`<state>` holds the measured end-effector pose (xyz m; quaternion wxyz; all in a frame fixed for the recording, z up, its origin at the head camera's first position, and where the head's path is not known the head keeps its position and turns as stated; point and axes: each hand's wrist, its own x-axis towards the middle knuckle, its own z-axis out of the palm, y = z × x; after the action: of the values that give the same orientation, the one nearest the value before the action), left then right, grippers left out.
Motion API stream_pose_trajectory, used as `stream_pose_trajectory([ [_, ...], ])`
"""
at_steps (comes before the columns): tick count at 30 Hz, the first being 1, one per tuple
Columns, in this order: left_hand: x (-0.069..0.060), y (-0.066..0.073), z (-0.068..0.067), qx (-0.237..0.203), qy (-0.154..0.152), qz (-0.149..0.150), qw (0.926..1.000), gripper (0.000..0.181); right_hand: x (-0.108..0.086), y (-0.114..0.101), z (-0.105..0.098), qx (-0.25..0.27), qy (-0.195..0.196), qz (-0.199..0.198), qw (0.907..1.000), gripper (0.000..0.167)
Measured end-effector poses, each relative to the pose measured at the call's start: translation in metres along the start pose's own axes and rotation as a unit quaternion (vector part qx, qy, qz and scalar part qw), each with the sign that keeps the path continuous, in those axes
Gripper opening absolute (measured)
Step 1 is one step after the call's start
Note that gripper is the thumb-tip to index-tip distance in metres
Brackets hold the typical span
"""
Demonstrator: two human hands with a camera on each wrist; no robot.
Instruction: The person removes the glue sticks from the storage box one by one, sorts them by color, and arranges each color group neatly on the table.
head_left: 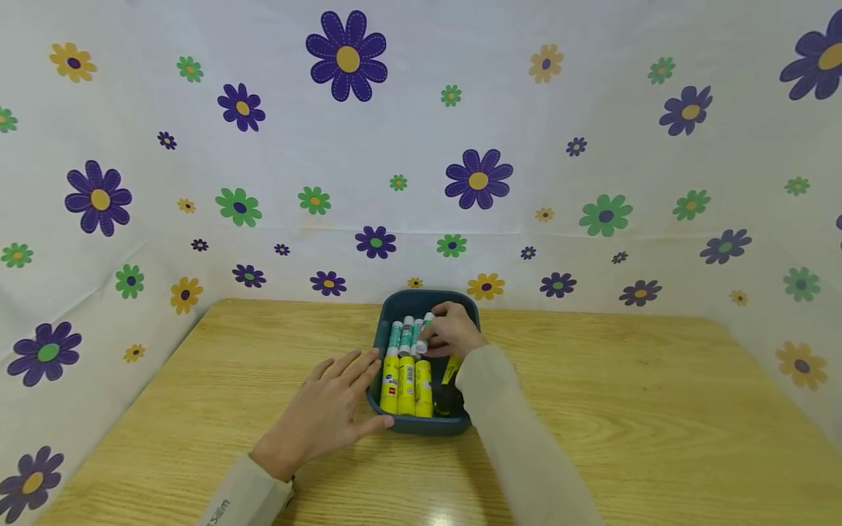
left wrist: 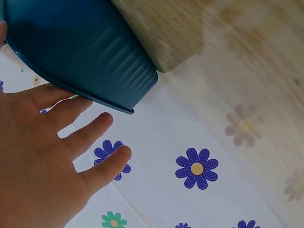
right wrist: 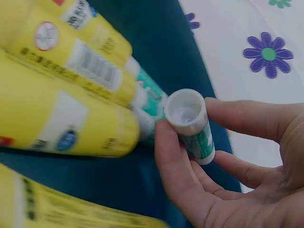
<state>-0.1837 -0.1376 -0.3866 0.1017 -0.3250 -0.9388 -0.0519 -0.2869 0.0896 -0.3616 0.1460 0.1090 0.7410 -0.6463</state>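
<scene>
A dark teal plastic bin (head_left: 424, 426) stands on the table. My right hand (head_left: 454, 330) is inside it, pinching a green-and-white glue stick (right wrist: 199, 142) between thumb and fingers. The white hollow end of that stick faces the camera in the right wrist view. Beside it, several similar glue sticks (head_left: 395, 334) lie in a row at the bin's back left. Three yellow tubes (head_left: 406, 387) with printed labels lie in front of them. My left hand (head_left: 329, 402) is at the bin's left rim, fingers spread and fairly straight, the thumb by the near left corner.
At the bin's right front, partly behind my right sleeve, are another yellow tube (head_left: 450, 369) and a black rounded object (head_left: 449, 399). Wooden tabletop (head_left: 625, 409) extends to both sides. A white flower-patterned cloth (head_left: 408, 131) hangs behind and along the sides.
</scene>
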Motion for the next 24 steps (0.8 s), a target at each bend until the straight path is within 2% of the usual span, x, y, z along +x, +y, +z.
stream_pose_trajectory([
  [6, 0.000, 0.000, 0.001, 0.006, 0.002, 0.000, 1.0000, 0.087, -0.002, -0.016, -0.014, 0.019, -0.010, -0.011, 0.9997, 0.061],
  [15, -0.001, 0.001, 0.001, 0.001, 0.002, -0.003, 1.0000, 0.087, -0.016, -0.039, -0.046, 0.027, -0.023, -0.027, 0.9990, 0.066],
  [24, -0.001, 0.000, 0.002, 0.002, 0.005, -0.001, 1.0000, 0.086, -0.023, -0.029, -0.081, 0.017, -0.037, -0.056, 0.9976, 0.068],
])
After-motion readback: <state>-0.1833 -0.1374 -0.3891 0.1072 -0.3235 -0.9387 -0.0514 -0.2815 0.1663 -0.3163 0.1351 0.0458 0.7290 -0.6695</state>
